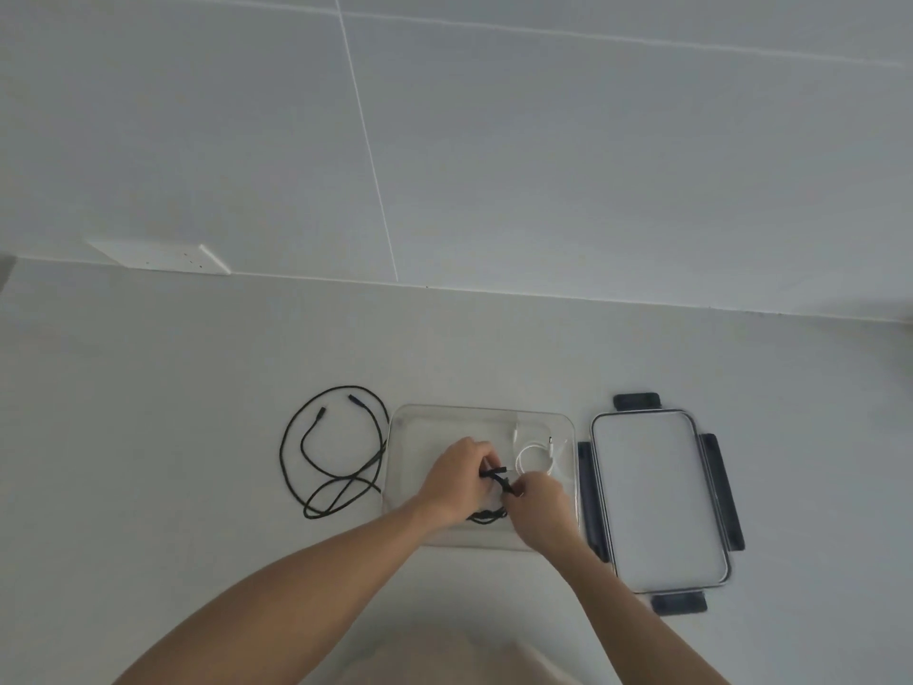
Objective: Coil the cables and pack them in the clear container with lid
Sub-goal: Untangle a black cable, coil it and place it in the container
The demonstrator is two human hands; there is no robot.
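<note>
Right now a white counter [197,388] is lying under everything, w/ a tiled wall [543,165] rising behind it. Directly beneath both hands the clear container [410,437] is sitting open on the counter. Just to the right of the right hand, the lid [657,496] is lying flat beside the container, dark clips sticking out round its edges. Well to the left of the left hand, a long black cable [336,452] is sprawling in loose loops on the counter, touching the container's left wall or just beside it. Over the container the left hand [457,479] is gripping a small black cable [494,474], fingers curled round it; the right hand [536,504] is pinching the same cable's end. Just beyond the right hand, a coiled white cable [536,454] is resting inside the container.
</note>
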